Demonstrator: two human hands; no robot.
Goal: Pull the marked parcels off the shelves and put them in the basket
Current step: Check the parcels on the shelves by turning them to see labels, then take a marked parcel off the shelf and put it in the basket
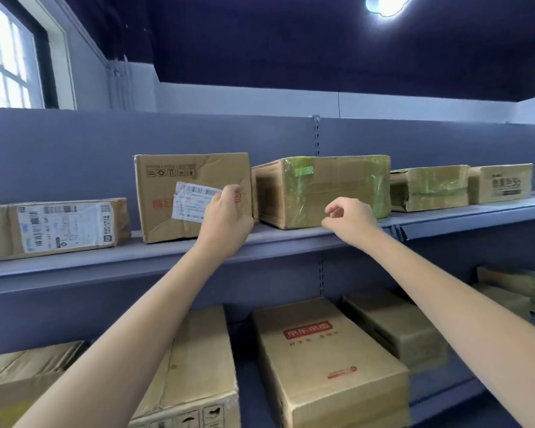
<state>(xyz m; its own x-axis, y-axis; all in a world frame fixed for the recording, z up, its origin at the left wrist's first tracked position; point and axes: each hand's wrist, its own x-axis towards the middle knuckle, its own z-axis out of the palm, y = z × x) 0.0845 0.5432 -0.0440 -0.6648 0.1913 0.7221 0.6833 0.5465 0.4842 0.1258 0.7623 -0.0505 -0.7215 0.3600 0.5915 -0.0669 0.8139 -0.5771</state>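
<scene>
The left hand grasps the right edge of the upright box on the upper shelf. Just right of that grip, the right hand hangs loosely curled, holding nothing, before the taped box.

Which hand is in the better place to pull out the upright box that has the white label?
Left. The left hand already touches the upright box at its label. The right hand holds nothing and hangs in front of the taped box beside it.
</scene>
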